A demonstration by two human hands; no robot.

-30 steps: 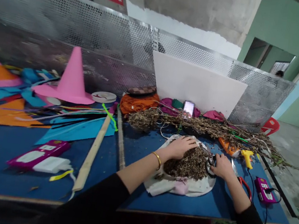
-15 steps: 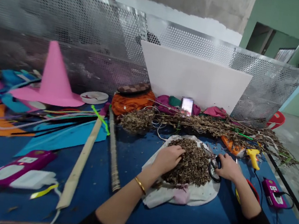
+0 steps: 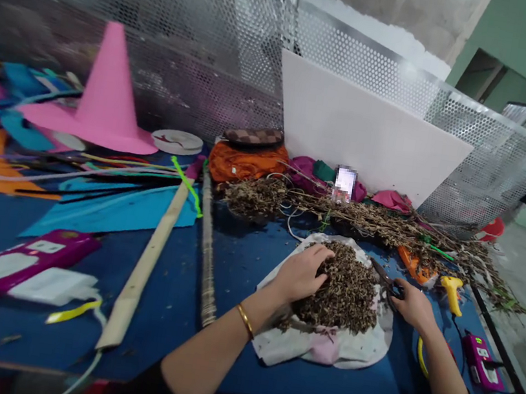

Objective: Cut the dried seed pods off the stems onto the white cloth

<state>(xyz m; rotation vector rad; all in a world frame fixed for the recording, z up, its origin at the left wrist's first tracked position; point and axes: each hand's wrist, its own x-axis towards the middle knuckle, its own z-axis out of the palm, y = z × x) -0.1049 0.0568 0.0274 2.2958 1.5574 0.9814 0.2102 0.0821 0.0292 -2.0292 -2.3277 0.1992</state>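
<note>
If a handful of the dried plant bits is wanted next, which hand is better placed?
Probably the left hand: it is at the dried plant bits with no tool in it, while the right hand is holding scissors.

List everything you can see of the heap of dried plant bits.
The heap is a low, loose mound of small brown, dry-looking plant bits, rough on top and ragged at its edge. It lies on a pale cloth that shows around it, on the blue table. The left hand touches its left side, fingers bent. The scissors, in the right hand, lie by its upper right edge; whether they touch it is unclear.
</note>
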